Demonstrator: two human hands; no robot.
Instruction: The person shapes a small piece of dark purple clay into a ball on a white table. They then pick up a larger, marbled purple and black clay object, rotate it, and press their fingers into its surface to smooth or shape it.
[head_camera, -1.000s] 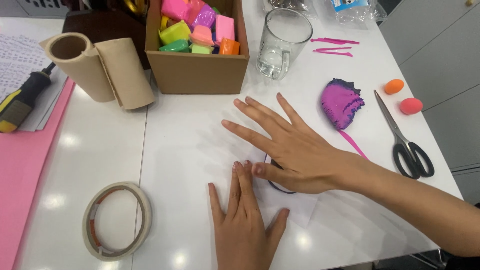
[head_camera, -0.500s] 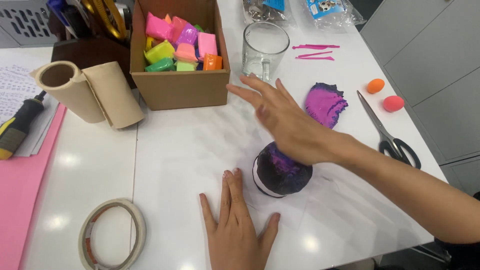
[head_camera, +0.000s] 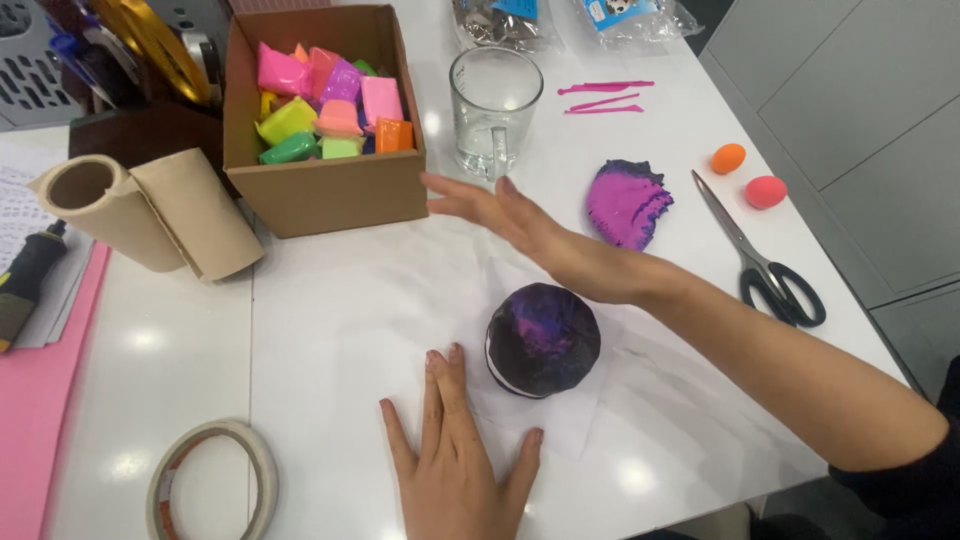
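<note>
At the bottom centre of the frame the left hand (head_camera: 455, 455) lies flat on the white table (head_camera: 330, 330), fingers spread, holding nothing; its thumb side rests on a thin sheet of clear film (head_camera: 575, 425). Just right of its fingertips, on that film, sits a dark purple clay-covered round lid (head_camera: 543, 338), not touched by either hand. The right hand (head_camera: 500, 212) is open above the table at centre frame, fingers straight and close together, empty, its arm running to the lower right corner over the lid's right side. Its fingertips come near the front right corner of the cardboard box of coloured clay blocks (head_camera: 325, 150) and the base of the glass mug (head_camera: 495, 108).

Bare tabletop lies between the left hand and the box, and to the left as far as the tape roll (head_camera: 212, 480) at lower left. A rolled brown paper sheet (head_camera: 150, 212) lies left of the box. Right of the arm are a pink-purple clay lump (head_camera: 628, 202) and scissors (head_camera: 765, 255) near the table's right edge.
</note>
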